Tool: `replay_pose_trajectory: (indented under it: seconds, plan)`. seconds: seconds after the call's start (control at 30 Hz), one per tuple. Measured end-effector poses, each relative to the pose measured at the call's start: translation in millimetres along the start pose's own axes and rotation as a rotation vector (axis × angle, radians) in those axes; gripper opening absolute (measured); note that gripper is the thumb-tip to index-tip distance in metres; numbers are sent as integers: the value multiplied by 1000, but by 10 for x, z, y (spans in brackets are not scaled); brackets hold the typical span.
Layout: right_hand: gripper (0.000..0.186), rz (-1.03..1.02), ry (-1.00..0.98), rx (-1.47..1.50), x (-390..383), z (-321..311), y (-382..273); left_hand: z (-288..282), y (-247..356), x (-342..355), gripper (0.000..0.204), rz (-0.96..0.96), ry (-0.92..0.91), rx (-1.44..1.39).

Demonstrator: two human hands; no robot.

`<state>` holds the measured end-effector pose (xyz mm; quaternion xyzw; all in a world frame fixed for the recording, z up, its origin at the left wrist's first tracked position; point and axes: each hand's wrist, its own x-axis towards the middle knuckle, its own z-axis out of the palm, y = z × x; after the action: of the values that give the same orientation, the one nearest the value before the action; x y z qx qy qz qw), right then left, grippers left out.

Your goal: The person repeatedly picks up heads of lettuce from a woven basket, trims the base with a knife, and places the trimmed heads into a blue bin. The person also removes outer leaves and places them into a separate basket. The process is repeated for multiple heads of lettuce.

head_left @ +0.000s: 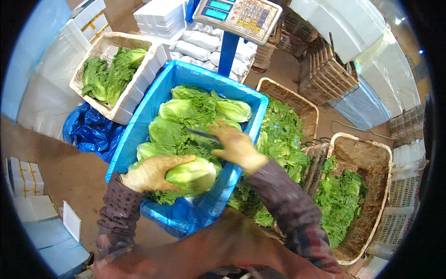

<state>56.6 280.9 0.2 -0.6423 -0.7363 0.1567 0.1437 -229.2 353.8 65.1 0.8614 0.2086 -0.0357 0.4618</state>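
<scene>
A blue plastic-lined bin (120, 146) holds several heads of leafy green lettuce (175, 109). My left hand (153, 174), in a pale yellow glove, grips a pale-green lettuce head (193, 176) at the bin's near end, thumb across its top. My right hand (232, 145), also gloved, is above the lettuces at the bin's right side, holding a dark knife (200, 134) whose blade points left. The knife is a short distance from the head in my left hand, apparently not touching it. The knife's handle is mostly hidden in my fingers.
A foam box of greens (78, 81) is at back left, beside crumpled blue plastic (88, 132). A scale (237, 16) tops a blue post beyond the bin, near white packs (200, 42). Baskets of loose leaves (316, 114) (381, 176) stand right; stacked crates (320, 69) and foam boxes (25, 179) surround them.
</scene>
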Motion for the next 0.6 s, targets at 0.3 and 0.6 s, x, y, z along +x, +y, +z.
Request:
replay_pose_trajectory:
  seconds: [0.3, 0.6]
  plan:
    - [88, 225, -264, -138, 1656, 942, 753, 737, -810, 1126, 72, 442, 183, 688]
    - [66, 125, 1, 284, 722, 91, 891, 988, -1504, 1479, 67, 252, 299, 521]
